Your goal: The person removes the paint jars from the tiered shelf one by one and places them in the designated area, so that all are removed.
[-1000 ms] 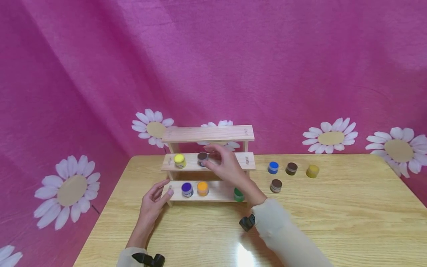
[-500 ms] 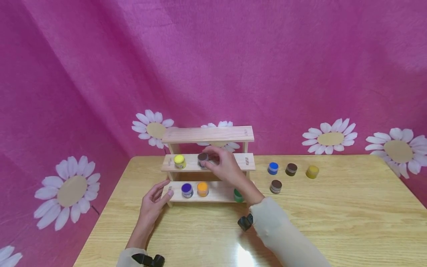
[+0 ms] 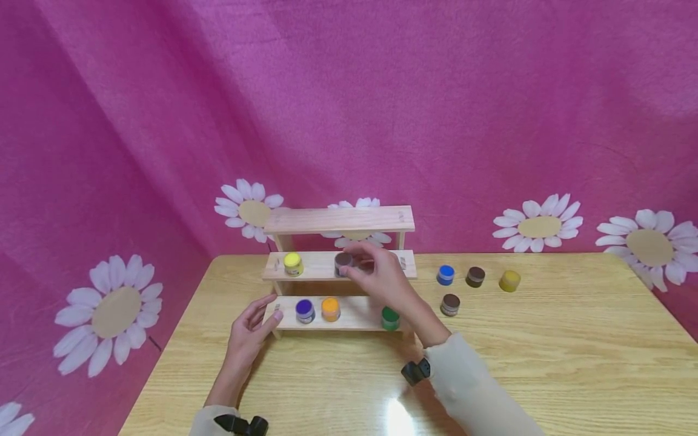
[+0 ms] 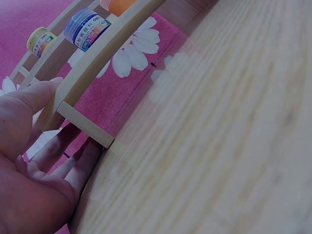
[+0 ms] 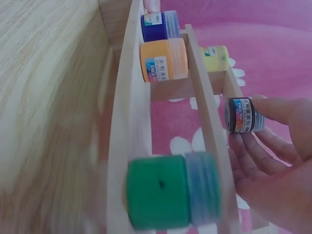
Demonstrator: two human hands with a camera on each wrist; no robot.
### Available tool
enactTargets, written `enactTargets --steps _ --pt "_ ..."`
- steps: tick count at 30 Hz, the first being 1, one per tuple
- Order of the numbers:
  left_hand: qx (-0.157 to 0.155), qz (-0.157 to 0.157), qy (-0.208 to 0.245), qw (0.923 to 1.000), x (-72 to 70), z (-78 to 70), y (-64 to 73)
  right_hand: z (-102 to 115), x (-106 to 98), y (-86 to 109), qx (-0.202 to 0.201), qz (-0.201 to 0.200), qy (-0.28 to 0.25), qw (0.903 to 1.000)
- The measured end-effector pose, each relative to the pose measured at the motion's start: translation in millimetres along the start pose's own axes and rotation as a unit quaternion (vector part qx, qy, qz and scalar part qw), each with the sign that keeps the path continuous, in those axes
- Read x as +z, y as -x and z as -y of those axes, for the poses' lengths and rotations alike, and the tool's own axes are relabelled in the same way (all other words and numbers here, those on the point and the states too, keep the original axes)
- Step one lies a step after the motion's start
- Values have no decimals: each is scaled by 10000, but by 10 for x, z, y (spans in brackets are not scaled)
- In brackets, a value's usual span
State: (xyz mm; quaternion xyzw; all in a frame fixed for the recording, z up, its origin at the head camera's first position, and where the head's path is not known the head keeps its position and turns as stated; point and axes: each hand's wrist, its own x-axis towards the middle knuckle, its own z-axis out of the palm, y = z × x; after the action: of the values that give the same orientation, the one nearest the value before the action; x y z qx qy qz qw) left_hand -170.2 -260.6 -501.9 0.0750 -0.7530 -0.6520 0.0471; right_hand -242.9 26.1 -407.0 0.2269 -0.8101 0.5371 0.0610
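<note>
My right hand (image 3: pixel 382 275) pinches a dark brown paint jar (image 3: pixel 343 264) between thumb and fingers at the middle tier of a stepped wooden rack (image 3: pixel 357 219). In the right wrist view that brown jar (image 5: pixel 240 115) shows its label, thumb on one side and fingers beneath. My left hand (image 3: pixel 251 333) holds the left end of the bottom tier, thumb on the board (image 4: pixel 78 83) and fingers below, by the leg. A yellow jar (image 3: pixel 293 264) stands on the middle tier. Purple (image 3: pixel 305 310), orange (image 3: pixel 330 309) and green (image 3: pixel 390 318) jars stand on the bottom one.
On the wooden table (image 3: pixel 545 363) right of the rack are a blue jar (image 3: pixel 445 275), two dark brown jars (image 3: pixel 475 277) and a dark yellow jar (image 3: pixel 509 280). A pink cloth with daisies (image 3: pixel 436 121) hangs behind and to the left.
My right hand has moved a little to the right along the middle tier with the brown jar, widening the gap from the yellow jar. My left hand stays in place.
</note>
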Motion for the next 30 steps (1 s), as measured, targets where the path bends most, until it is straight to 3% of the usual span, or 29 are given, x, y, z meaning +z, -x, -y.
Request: enactTargets --steps 10,15,22,30 --pt "-51 -11 9 10000 -1 8 4 43 -272 258 -115 -46 -332 9994" --pt "-49 -13 -9 10000 -1 -4 2 23 -433 414 25 -144 -139 9998" --pt "-38 -26 -30 10000 -4 4 -11 -99 -639 583 -278 -411 63 9988" --pt "9 -32 -33 10000 2 4 -2 -239 -873 753 -100 -646 341 9973"
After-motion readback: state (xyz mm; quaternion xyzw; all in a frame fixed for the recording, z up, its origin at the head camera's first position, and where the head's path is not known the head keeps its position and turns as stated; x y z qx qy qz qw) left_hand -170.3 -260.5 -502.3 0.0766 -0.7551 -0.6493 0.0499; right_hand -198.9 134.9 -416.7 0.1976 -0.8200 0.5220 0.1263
